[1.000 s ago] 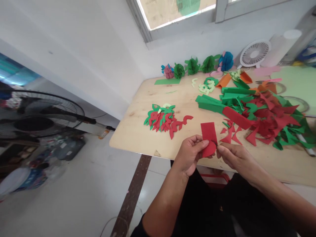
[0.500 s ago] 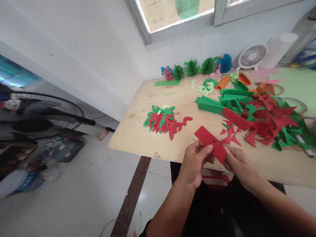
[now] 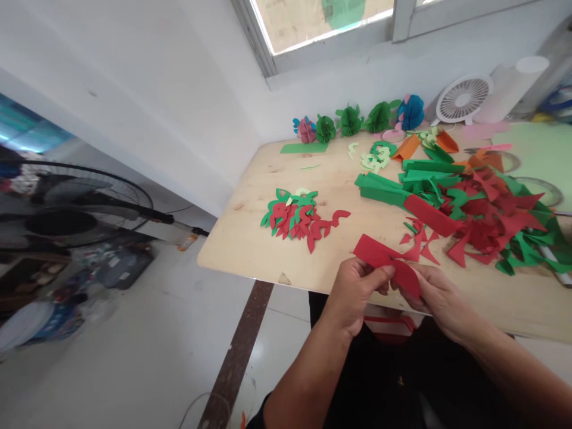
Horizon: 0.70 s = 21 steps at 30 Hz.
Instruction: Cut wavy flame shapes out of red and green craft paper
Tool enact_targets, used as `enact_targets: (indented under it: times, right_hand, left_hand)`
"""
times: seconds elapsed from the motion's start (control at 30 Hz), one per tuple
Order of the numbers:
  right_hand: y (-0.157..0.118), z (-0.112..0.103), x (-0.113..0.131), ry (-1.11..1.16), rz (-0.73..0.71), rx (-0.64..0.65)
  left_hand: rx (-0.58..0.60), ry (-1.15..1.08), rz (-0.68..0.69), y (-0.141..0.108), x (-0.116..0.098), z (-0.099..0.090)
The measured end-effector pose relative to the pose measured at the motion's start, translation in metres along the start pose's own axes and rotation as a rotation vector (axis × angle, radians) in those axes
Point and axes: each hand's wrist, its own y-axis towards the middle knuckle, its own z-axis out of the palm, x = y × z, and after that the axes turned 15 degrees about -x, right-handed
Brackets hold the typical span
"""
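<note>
A strip of folded red paper (image 3: 373,251) is held over the front edge of the table. My left hand (image 3: 357,289) pinches its lower edge, thumb on top. My right hand (image 3: 435,292) is closed at the strip's right end, its fingers mostly hidden behind the paper. A small dark tip shows at a cut in the strip's upper edge; what my right hand grips there is hidden. Beyond the strip lie red paper scraps (image 3: 420,241). Left of it sits a pile of red and green paper cutouts (image 3: 292,215).
A heap of red and green paper offcuts (image 3: 496,208) covers the table's right side, beside folded green strips (image 3: 384,189). Paper honeycomb figures (image 3: 351,121) stand along the wall near a small white fan (image 3: 463,100). A large black floor fan (image 3: 80,205) stands at left.
The red strip has turned slightly and shifted right in my hands. My left thumb sits further right on it. The cut in its upper edge looks wider.
</note>
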Motion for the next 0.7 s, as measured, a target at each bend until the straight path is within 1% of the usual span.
enact_targets:
  times: [0.17, 0.27, 0.33, 0.43, 0.57, 0.7]
  right_hand:
    - [0.0005, 0.0018, 0.0013, 0.002, 0.012, 0.015]
    - [-0.0006, 0.0037, 0.0033, 0.014, -0.005, -0.007]
    - [-0.0012, 0.0047, 0.0050, 0.015, -0.014, -0.013]
    - [-0.0017, 0.0058, 0.0076, -0.015, 0.011, -0.024]
    - [-0.0021, 0.0062, 0.0083, -0.008, 0.043, -0.038]
    - [-0.0021, 0.0069, 0.0051, 0.033, 0.019, -0.050]
  left_hand:
    - [-0.001, 0.015, -0.006, 0.0020, 0.0000, -0.0007]
    - [-0.009, 0.019, -0.006, 0.0017, 0.0005, -0.0003]
    - [-0.046, 0.006, -0.006, 0.0010, 0.0001, 0.0004]
    - [-0.140, -0.049, 0.020, 0.0001, -0.0010, 0.0018]
    - [-0.185, -0.079, 0.054, -0.0008, 0.0002, 0.0045]
    - [-0.244, -0.094, 0.098, -0.0026, 0.0034, 0.0092]
